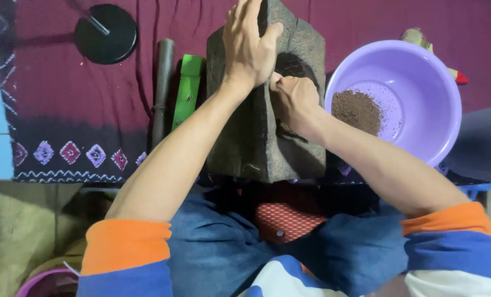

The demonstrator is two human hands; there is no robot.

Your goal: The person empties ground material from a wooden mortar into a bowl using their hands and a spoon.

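The left hand [249, 47] lies open and flat, fingers pointing to 12 o'clock, pressed on the upper part of a dark grey grinding stone slab [256, 137]. The right hand [293, 102] is closed into a loose fist at the middle of the same slab, just at 4 o'clock from the left hand and touching its wrist edge. Under the right fingers there is a dark patch on the stone; if the fist grips something small, I cannot tell, because the fingers hide it.

The slab stands in the centre of the view, its near end over the person's lap, on a maroon cloth [64, 99] with a printed border of small diamonds. At 3 o'clock from the slab, just beside it, sits a lilac plastic basin [421, 66] with a heap of brown ground powder [357, 111] inside. At 9 o'clock from the slab lies a green flat tool [187, 91], and next to it, further to 9 o'clock, a dark stone roller [162, 82]. At 10 o'clock, well apart, a round black lid with a small handle [105, 34] rests on the cloth. Both sleeves are pushed up, orange at the cuff.
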